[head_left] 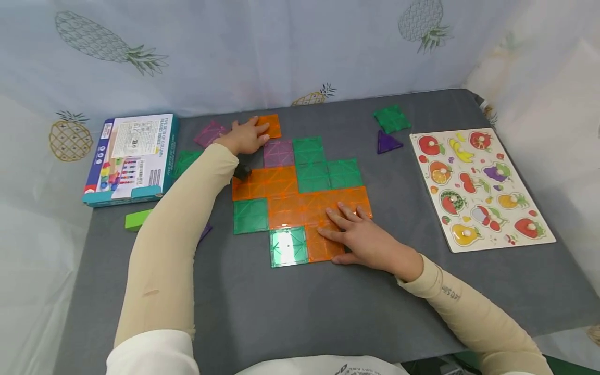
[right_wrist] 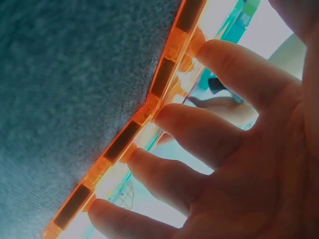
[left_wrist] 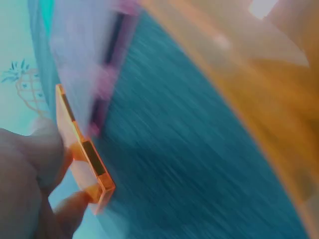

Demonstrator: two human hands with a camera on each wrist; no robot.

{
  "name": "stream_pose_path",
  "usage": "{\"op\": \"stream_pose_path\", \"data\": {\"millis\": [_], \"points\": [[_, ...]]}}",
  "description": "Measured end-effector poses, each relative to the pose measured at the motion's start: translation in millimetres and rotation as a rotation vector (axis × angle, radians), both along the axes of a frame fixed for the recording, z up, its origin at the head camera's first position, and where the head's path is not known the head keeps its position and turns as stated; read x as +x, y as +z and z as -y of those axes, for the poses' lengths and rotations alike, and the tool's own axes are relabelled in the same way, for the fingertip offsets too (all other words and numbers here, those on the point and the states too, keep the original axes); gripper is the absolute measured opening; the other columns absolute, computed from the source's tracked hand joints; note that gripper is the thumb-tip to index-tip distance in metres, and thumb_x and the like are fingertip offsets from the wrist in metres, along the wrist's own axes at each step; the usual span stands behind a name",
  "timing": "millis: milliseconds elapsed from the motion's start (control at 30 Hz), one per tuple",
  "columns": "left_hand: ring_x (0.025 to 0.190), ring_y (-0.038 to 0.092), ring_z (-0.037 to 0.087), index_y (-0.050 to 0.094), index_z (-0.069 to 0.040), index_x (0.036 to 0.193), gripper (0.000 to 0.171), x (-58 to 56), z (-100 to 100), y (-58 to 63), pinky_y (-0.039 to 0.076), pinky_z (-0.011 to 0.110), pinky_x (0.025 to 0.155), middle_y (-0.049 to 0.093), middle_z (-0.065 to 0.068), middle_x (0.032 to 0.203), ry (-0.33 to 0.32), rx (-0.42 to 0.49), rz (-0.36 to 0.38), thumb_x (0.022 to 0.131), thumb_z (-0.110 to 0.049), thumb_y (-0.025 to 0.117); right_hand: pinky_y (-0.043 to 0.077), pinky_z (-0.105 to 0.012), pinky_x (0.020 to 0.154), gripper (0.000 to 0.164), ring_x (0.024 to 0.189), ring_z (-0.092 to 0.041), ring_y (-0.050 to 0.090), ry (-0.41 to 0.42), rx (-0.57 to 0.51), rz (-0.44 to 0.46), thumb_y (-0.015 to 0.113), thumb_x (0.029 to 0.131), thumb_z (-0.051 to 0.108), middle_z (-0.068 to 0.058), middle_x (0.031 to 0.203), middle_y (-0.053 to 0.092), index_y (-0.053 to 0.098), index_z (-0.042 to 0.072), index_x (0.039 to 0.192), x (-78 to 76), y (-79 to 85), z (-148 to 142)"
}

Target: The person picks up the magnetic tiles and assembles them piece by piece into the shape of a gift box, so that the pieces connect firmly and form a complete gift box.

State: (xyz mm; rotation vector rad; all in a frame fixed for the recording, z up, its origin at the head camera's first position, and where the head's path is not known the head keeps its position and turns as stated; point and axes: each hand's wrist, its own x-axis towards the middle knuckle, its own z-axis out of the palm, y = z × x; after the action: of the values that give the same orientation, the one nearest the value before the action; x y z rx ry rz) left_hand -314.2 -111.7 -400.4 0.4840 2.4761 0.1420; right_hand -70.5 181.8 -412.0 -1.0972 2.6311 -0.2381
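Note:
My left hand [head_left: 246, 138] reaches to the far side of the table. Its fingertips rest on a loose orange magnetic tile [head_left: 272, 126], whose edge [left_wrist: 92, 157] faces the left wrist camera. Just nearer, a purple tile [head_left: 278, 153] adjoins a flat patchwork of see-through tiles, orange [head_left: 283, 211] and green [head_left: 309, 151]. My right hand [head_left: 363, 237] lies spread over the patchwork's near right part. Its fingertips press on the orange tiles [right_wrist: 124, 139] along their outer edge. A green tile [head_left: 288, 247] at the near edge reflects light.
At left stand a boxed toy set [head_left: 131, 156] and a bright green block [head_left: 137, 220]. Another purple tile [head_left: 211, 134] lies beside the left hand. Green tiles [head_left: 392, 119], a dark purple triangle [head_left: 389, 142] and a fruit puzzle board [head_left: 480, 187] lie at right.

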Motion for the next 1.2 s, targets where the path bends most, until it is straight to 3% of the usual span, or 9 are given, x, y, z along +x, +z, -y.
{"op": "stream_pose_path", "data": {"millis": [133,433,600,700,833,1000,1100,1200], "points": [[0.140,-0.019,0.053,-0.001,-0.025,0.156,0.062,-2.4,-23.4,3.9,-0.010,0.077,0.102,-0.016,0.009,0.161,0.004,-0.026,0.047,0.101,-0.054,0.010,0.027,-0.069,0.105,0.068,0.142,-0.046,0.022,-0.001,-0.003,0.003,0.067,0.083,0.051,-0.019,0.154,0.031,0.049,0.022,0.142,1.7,0.2,0.3],[0.140,-0.021,0.051,-0.003,-0.032,0.154,0.066,-5.0,-72.8,5.7,-0.007,0.077,0.103,-0.019,0.001,0.161,0.004,-0.019,0.071,0.098,-0.061,0.013,0.027,-0.068,0.106,0.067,0.142,-0.046,0.023,0.001,-0.011,0.004,0.067,0.084,0.051,-0.018,0.154,0.031,0.050,0.021,0.142,3.2,0.4,2.9],[0.141,-0.021,0.049,-0.005,-0.032,0.154,0.069,-5.7,-79.6,2.3,-0.007,0.075,0.106,-0.020,0.003,0.160,0.001,-0.017,0.054,0.097,-0.063,0.017,0.027,-0.067,0.106,0.067,0.143,-0.045,0.022,0.000,-0.014,0.012,0.067,0.085,0.050,-0.018,0.155,0.031,0.049,0.022,0.142,3.0,-0.1,3.0],[0.143,-0.017,0.047,-0.006,-0.028,0.155,0.073,0.5,-74.5,-1.5,-0.003,0.071,0.110,-0.019,0.008,0.160,0.054,0.039,0.004,0.097,-0.062,0.024,0.027,-0.067,0.106,0.067,0.143,-0.045,0.021,-0.013,0.000,0.021,0.066,0.085,0.050,-0.017,0.155,0.030,0.048,0.023,0.143,2.0,1.2,0.3],[0.146,-0.002,0.047,-0.001,-0.016,0.156,0.081,25.2,-44.9,-1.3,0.009,0.063,0.115,-0.008,0.019,0.161,0.157,0.087,-0.053,0.097,-0.058,0.034,0.027,-0.064,0.109,0.069,0.143,-0.043,0.022,-0.014,0.031,0.094,0.063,0.085,0.055,-0.016,0.154,0.032,0.048,0.021,0.143,-6.8,12.2,2.7],[0.142,0.017,0.050,0.000,-0.001,0.154,0.090,75.4,1.9,4.6,0.023,0.059,0.113,0.011,0.030,0.156,0.217,0.124,-0.017,0.096,-0.059,0.038,0.042,-0.050,0.103,0.058,0.125,-0.036,0.052,-0.005,-0.014,0.142,0.061,0.090,0.048,-0.013,0.136,0.057,0.058,0.012,0.134,-42.0,32.2,10.5],[0.143,0.016,0.047,-0.006,0.004,0.152,0.091,108.9,28.2,9.0,0.021,0.057,0.114,0.009,0.031,0.156,0.271,0.243,0.062,0.098,-0.056,0.036,0.044,-0.048,0.101,0.052,0.122,-0.033,0.054,-0.007,-0.047,0.121,0.062,0.092,0.041,-0.015,0.133,0.058,0.058,0.009,0.133,-77.0,35.8,21.3],[0.148,0.003,0.038,-0.014,0.002,0.150,0.087,136.7,47.3,14.4,0.012,0.053,0.118,-0.005,0.024,0.159,0.404,0.484,0.224,0.100,-0.051,0.033,0.032,-0.055,0.110,0.065,0.139,-0.037,0.035,-0.024,-0.009,0.118,0.062,0.091,0.043,-0.019,0.150,0.039,0.045,0.011,0.144,-114.5,34.6,36.5]]}}
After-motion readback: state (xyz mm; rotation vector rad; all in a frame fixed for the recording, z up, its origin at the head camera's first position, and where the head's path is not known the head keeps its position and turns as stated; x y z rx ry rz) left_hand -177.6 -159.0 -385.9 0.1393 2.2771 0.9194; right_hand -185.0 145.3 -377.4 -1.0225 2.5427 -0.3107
